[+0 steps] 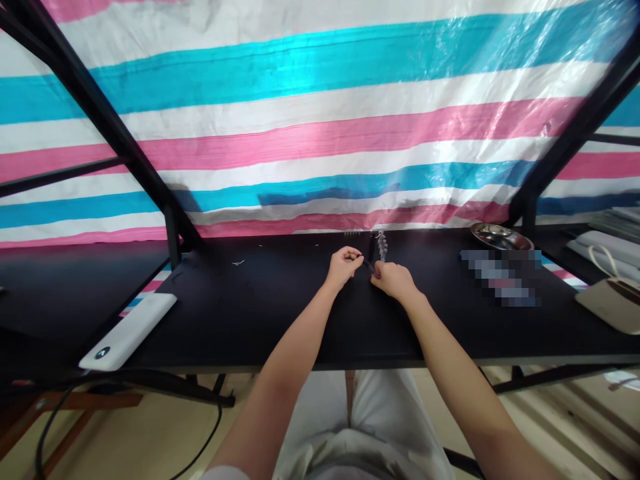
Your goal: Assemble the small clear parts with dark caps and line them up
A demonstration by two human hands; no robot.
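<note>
My left hand (pixel 345 267) is closed in a pinch on one end of a small, thin dark piece (pixel 367 264) above the black table. Facing it, my right hand (pixel 394 280) has its fingers curled in at the other end of that piece. The piece is too small to name. Just behind my hands, a slim black upright object (pixel 372 247) stands beside a strand of grey, bead-like bits (pixel 383 245). A row of tiny pale pieces (pixel 352 234) lies at the table's back edge.
White scraps (pixel 239 263) lie on the black table (pixel 225 313). A white power-bank-like block (pixel 135 330) with a cable sits at left. At right are a shiny metal dish (pixel 503 237), a pixelated item (pixel 503 279) and a beige pouch (pixel 610 303). A striped sheet (pixel 320 133) hangs behind.
</note>
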